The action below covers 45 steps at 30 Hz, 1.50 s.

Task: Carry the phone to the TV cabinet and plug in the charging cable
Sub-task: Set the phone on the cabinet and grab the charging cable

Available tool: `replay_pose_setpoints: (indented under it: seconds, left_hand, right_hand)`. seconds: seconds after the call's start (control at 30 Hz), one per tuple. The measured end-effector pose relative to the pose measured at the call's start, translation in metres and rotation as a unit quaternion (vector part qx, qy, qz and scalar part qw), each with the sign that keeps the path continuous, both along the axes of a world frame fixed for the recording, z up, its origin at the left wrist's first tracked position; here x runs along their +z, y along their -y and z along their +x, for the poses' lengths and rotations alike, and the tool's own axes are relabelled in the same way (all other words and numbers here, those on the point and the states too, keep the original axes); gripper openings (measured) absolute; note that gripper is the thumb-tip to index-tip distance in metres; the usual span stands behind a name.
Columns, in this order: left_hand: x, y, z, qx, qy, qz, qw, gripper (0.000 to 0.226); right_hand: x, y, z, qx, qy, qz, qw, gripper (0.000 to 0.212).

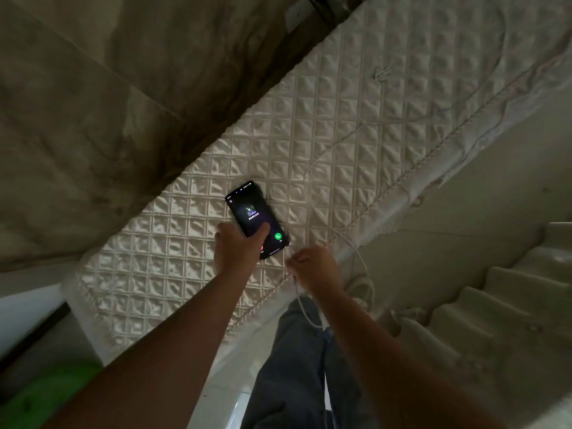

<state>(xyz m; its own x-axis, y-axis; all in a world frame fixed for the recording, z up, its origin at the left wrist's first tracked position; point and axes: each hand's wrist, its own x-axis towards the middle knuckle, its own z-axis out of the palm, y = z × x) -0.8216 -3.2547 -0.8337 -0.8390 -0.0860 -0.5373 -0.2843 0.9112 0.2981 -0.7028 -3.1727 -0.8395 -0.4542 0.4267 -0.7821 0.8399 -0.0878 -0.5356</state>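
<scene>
Quilted cover [356,125] on TV cabinet carries the phone [255,218], gripped by left hand [236,246]. Charging cable [335,233] end is pinched by right hand [312,267] beside phone's lower edge; plug should be aligned squarely before pushing.

So the cabinet top [387,125] is covered with a cream quilted cloth [340,97] with a braided edge. A black phone [252,213] lies on it near the front edge, screen lit up. A thin white cable [312,168] snakes across the cloth and drops over the edge.
</scene>
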Motion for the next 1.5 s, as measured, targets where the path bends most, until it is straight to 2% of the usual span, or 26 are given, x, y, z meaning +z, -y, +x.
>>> replay_pose_setpoints:
  seconds: [0.17, 0.37, 0.6, 0.77, 1.1, 1.27, 1.5]
  left_hand:
    - [-0.009, -0.020, -0.004, 0.006, 0.028, -0.034, 0.999, 0.101]
    - [-0.013, -0.029, -0.006, 0.012, 0.043, -0.035, 0.998, 0.098]
    - [-0.015, -0.033, -0.009, 0.001, 0.063, -0.052, 0.997, 0.104]
    - [-0.015, -0.035, -0.013, 0.027, 0.080, -0.031, 0.996, 0.103]
    - [-0.013, -0.040, -0.018, 0.060, 0.099, -0.003, 0.993, 0.106]
    - [-0.012, -0.040, -0.017, 0.072, 0.095, 0.007, 0.993, 0.107]
    - [-0.012, -0.039, -0.016, 0.060, 0.091, -0.001, 0.994, 0.105]
  right_hand:
    - [-0.006, 0.009, 0.005, 0.053, 0.042, 0.025, 0.997, 0.018]
    - [-0.007, 0.016, -0.003, 0.086, 0.057, 0.124, 0.987, 0.023]
    - [-0.013, 0.017, -0.010, 0.106, 0.054, 0.130, 0.984, 0.025]
    - [-0.016, 0.021, -0.013, 0.081, 0.034, 0.158, 0.983, 0.023]
    - [-0.021, 0.022, -0.003, 0.044, 0.024, 0.124, 0.991, 0.011]
    - [-0.023, 0.019, -0.006, 0.052, 0.024, 0.123, 0.991, 0.019]
    - [-0.020, 0.018, -0.004, 0.036, 0.017, 0.114, 0.993, 0.018]
